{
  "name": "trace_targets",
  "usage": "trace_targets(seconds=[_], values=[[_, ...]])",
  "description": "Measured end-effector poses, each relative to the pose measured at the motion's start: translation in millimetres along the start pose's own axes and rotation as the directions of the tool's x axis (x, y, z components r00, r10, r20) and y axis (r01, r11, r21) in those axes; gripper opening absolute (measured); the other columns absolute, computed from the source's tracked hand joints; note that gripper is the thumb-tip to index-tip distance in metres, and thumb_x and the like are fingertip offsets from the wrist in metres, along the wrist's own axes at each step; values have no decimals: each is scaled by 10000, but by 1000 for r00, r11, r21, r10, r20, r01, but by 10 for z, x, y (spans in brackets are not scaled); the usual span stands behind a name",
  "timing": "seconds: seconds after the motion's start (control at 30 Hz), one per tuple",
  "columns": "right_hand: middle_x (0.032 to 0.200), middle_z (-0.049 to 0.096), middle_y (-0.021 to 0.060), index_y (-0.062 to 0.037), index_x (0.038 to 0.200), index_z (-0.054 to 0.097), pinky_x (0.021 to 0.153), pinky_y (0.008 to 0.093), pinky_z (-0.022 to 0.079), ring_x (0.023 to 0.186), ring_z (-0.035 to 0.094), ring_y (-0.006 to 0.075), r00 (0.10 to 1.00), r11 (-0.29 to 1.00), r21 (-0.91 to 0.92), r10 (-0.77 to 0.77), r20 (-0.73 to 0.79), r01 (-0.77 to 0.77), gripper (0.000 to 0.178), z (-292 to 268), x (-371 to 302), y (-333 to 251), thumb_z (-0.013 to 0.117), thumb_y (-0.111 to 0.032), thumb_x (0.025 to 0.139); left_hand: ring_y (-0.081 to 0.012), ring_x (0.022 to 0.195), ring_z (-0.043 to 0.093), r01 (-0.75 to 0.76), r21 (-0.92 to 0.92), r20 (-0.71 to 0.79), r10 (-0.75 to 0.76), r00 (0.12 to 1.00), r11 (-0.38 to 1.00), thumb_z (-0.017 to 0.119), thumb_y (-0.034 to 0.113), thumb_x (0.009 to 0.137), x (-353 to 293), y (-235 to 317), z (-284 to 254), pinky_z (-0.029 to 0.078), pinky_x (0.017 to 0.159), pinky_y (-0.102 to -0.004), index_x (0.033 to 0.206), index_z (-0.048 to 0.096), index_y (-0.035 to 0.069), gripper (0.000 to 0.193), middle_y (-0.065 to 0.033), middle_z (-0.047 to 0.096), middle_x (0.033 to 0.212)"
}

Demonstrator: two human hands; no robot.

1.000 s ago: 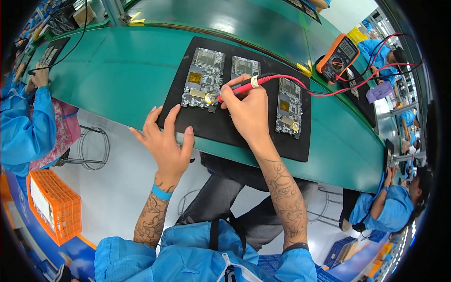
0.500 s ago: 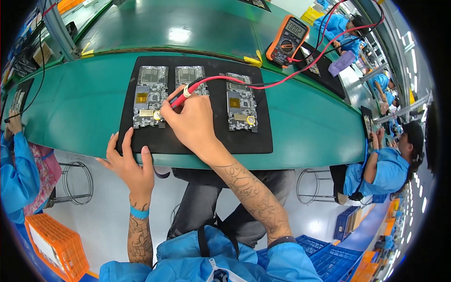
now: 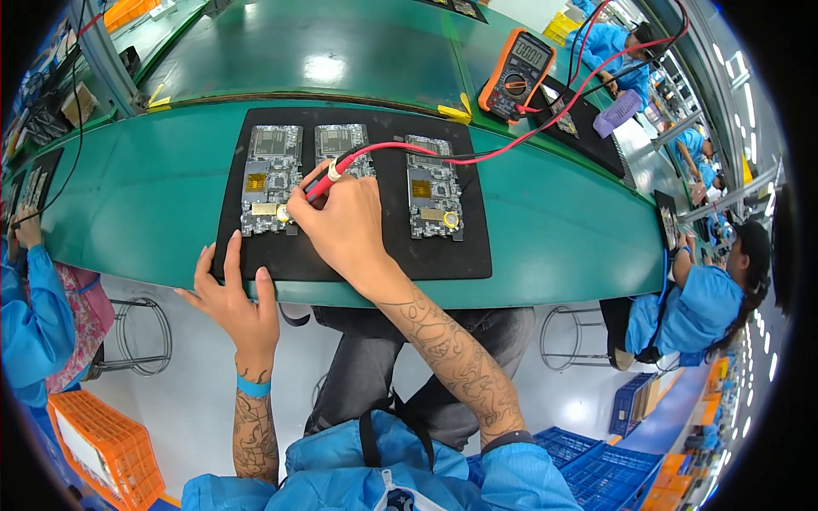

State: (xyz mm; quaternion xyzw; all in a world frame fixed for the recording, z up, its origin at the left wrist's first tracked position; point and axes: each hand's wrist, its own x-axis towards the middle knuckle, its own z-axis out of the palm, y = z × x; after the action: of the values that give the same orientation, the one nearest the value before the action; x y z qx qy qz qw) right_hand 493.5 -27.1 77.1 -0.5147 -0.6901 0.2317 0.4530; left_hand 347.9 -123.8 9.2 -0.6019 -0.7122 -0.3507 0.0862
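My right hand grips a pair of multimeter probes, red and black, held together by a pale band. Their tips come down near the round gold part low on the left circuit board; my fingers hide whether they touch. Under my right hand lies the middle circuit board, partly covered. The right circuit board lies apart from both hands. All three boards rest on a black mat. At the mat's lower left edge, my left hand is open, fingers spread, holding nothing.
An orange multimeter stands beyond the mat's far right corner, its red and black leads arching over the green table. Co-workers in blue sit at left and right. An orange crate and blue crates are on the floor.
The reading on the multimeter's display has changed. My right hand and the probes have shifted very slightly left. My left hand stays where it was.
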Motion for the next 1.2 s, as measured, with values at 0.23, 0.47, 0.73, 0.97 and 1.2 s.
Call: trace_targets(seconds=[0.23,0.47,0.73,0.97,1.2], values=[[560,610,75,-35,743,635,734,393,346,536,532,271,1000,1000,-2,5,1,-5,178,5,1,5,652,-205,792,-330,1350,349,-6,14,6,6,1000,1000,510,309,946,0,2,-2,-31,1136,-639,1400,541,197,468,-181,432,1380],[561,611,80,-34,739,634,745,395,348,539,549,276,1000,999,-37,17,22,-17,192,2,2,0,648,-213,806,-332,1350,349,-6,13,7,6,1000,1000,504,310,950,4,5,-8,-31,1135,-637,1395,545,194,462,-184,436,1376],[546,613,71,-36,733,635,764,388,346,542,563,262,1000,999,-15,28,2,-28,190,-10,-13,-49,652,-211,806,-337,1348,351,-3,5,-2,3,1000,1000,494,328,956,6,-8,-8,-18,1131,-646,1388,550,191,456,-183,432,1375],[551,621,69,-30,753,646,767,384,341,524,553,254,998,1000,-4,17,-67,-18,184,14,-31,-44,651,-206,809,-338,1348,352,-8,11,6,8,1000,1000,498,331,953,5,4,-4,-17,1131,-645,1384,554,189,457,-183,435,1372],[567,616,82,-18,740,637,758,394,341,546,562,271,1000,996,-87,25,10,-24,202,29,-10,-74,643,-207,814,-338,1345,357,-11,9,-6,11,1000,1000,509,322,949,5,-9,-1,-16,1130,-641,1386,553,189,459,-185,437,1374]])
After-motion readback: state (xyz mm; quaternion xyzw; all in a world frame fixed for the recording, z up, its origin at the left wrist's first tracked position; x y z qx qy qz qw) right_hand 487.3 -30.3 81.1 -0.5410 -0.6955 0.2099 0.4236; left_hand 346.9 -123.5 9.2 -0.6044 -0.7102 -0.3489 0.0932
